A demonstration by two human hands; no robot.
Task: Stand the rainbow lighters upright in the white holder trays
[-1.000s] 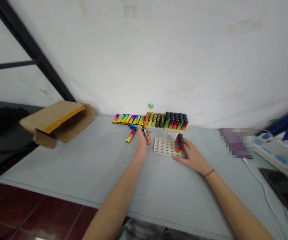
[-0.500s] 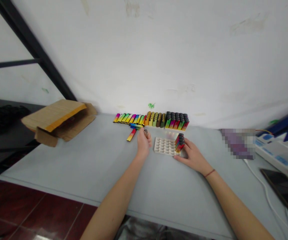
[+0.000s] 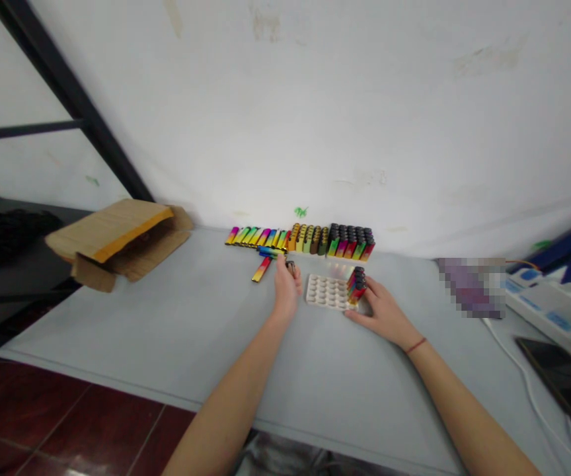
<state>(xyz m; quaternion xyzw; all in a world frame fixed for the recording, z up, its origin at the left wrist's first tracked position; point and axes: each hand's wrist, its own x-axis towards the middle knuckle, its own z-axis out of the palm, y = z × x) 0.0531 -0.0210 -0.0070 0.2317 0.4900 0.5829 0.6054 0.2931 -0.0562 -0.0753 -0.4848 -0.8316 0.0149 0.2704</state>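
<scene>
Standing at the right end of the white tray (image 3: 326, 292), as seen from the head, a short row of black-topped lighters (image 3: 357, 285) is flanked by the right hand (image 3: 385, 312). Its thumb and fingers are spread wide about that corner; whether the tray is gripped cannot be told. The tray's remaining visible holes are left unfilled. By the left hand (image 3: 286, 292), just left of the tray, a small lighter (image 3: 291, 268) is held in curled fingers, mostly hidden by them. Near that hand, a red-and-yellow lighter (image 3: 262, 270) is laid flat on the grey table (image 3: 141, 344). Along the wall, a row of lighters on their sides (image 3: 256, 237), upright gold-topped lighters (image 3: 308, 238) and a dark-topped block (image 3: 351, 241) are lined up. An open cardboard box (image 3: 112, 228) is placed farther left.
</scene>
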